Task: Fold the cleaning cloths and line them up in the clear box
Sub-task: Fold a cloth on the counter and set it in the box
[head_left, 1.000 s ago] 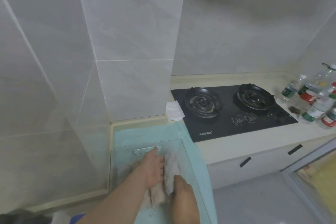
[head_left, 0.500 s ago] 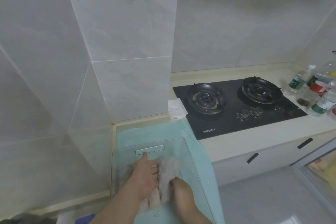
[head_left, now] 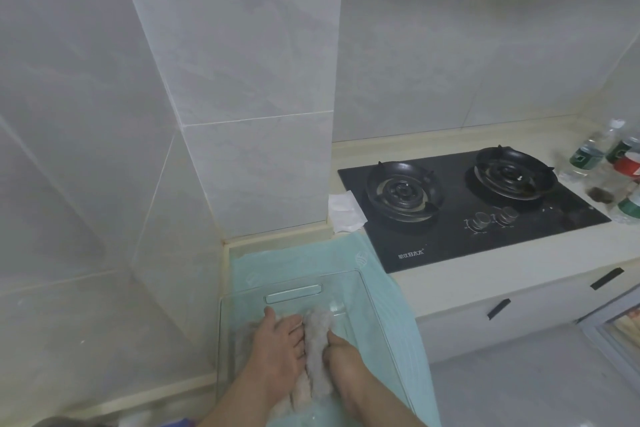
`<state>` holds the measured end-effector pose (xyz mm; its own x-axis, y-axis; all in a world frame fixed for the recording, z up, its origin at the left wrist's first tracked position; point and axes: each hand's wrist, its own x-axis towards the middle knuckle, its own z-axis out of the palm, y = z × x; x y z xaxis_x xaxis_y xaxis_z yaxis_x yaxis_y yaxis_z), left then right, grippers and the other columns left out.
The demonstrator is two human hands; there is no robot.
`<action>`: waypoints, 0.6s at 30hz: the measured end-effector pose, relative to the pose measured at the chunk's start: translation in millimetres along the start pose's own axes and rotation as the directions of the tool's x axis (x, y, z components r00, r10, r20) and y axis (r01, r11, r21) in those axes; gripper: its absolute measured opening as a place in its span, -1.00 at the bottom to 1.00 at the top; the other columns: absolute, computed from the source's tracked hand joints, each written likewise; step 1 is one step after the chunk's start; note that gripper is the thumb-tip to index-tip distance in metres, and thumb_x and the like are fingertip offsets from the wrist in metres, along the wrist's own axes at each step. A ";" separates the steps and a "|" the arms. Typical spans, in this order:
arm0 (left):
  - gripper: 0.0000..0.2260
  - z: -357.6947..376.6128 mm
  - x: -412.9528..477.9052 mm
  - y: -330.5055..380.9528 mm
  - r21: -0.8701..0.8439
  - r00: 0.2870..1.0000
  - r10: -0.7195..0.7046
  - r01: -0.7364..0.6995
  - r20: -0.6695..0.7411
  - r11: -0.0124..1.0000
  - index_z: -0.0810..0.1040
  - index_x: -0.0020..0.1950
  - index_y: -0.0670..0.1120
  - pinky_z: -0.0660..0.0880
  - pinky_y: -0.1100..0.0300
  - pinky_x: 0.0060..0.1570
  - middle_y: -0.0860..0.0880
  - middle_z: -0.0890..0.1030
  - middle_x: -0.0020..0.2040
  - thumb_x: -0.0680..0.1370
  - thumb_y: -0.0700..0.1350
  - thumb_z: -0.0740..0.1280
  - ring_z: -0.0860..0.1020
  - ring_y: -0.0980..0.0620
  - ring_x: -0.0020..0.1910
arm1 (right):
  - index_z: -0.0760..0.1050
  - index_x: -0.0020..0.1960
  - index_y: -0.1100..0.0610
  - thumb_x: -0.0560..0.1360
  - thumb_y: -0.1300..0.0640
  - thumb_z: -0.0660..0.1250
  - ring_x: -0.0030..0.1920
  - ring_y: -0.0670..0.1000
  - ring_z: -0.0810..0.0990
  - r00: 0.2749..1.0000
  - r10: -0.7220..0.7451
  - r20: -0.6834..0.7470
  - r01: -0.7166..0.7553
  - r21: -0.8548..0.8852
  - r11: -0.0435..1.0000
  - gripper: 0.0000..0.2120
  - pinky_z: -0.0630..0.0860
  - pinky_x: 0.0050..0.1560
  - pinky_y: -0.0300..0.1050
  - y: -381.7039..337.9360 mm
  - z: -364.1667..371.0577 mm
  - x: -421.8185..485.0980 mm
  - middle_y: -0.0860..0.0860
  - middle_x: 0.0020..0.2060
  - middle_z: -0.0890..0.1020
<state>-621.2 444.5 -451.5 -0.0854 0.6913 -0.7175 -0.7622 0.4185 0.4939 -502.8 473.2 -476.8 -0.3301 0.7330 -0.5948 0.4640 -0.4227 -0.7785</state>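
mint-green towel [head_left: 349,255] covers the near end of the cream countertop [head_left: 485,274], and the clear box [head_left: 293,289] sits on top of it, its far wall with the moulded handle facing the tiled wall [head_left: 242,114]. both your hands are down inside that box. your left hand [head_left: 277,348] lies palm down with the fingers straight and close together, pointing towards the handle end and pressing flat on pale fluffy fabric on the box's left side. right against those fingers, a fluffy cloth [head_left: 317,336] in a greyish-pink shade stands on its edge as a long folded bundle, running from near the far wall back towards you, squeezed between your two hands. your right hand [head_left: 343,360] presses on the bundle's other side, thumb laid along the fabric; its other fingers are tucked out of sight beneath the hand, so you cannot tell from here whether they are wrapped round the cloth or only pushing against it. more pinkish fabric shows lower down between your wrists, too blurred to say how it is folded. to the right of the towel, a black gas hob [head_left: 512,239] with two burners and two knobs is set into the countertop, and a crumpled piece of white paper [head_left: 344,211] lies just beside its left edge, against the foot of the wall. several plastic bottles [head_left: 588,154] with green and red labels stand at the far right corner of the countertop.
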 end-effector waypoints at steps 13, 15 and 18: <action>-0.27 -0.3 -5.5 -3.7 -0.019 1.000 0.024 -0.024 0.007 1.000 0.26 0.48 -0.20 0.24 -0.07 0.41 -0.19 0.38 0.43 0.57 0.33 -0.07 0.40 -0.17 0.36 | 0.62 -0.06 0.42 0.64 0.13 0.13 -0.37 0.06 0.62 0.981 0.192 0.010 -0.170 0.507 0.845 -0.59 0.53 -0.39 -0.26 3.9 6.5 34.5 0.17 -0.33 0.64; -0.28 -0.7 -5.6 -4.9 -0.028 1.000 0.028 -0.028 0.005 0.999 0.28 0.47 -0.21 0.28 -0.07 0.38 -0.19 0.42 0.40 0.57 0.33 -0.07 0.44 -0.17 0.29 | 0.64 0.08 0.20 0.54 0.00 0.19 -0.16 0.06 0.67 0.983 0.178 -0.038 -0.153 0.350 0.924 -0.64 0.61 -0.06 -0.13 16.6 9.4 49.2 0.08 -0.17 0.70; -0.30 -2.4 -5.0 -5.2 -0.007 0.999 0.054 -0.054 0.010 0.999 0.29 0.46 -0.21 0.31 -0.05 0.35 -0.18 0.47 0.33 0.58 0.31 -0.06 0.46 -0.17 0.24 | 0.60 0.18 -0.02 0.41 -0.04 0.15 -0.04 0.03 0.67 0.985 0.171 -0.031 -0.163 0.181 0.970 -0.57 0.56 0.18 -0.04 48.3 9.0 88.6 0.01 -0.06 0.70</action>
<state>-618.3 437.5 -451.7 -0.1198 0.7185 -0.6851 -0.7612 0.3765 0.5280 -517.0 512.9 -568.9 -0.2200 0.6663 -0.7125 0.3548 -0.6257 -0.6947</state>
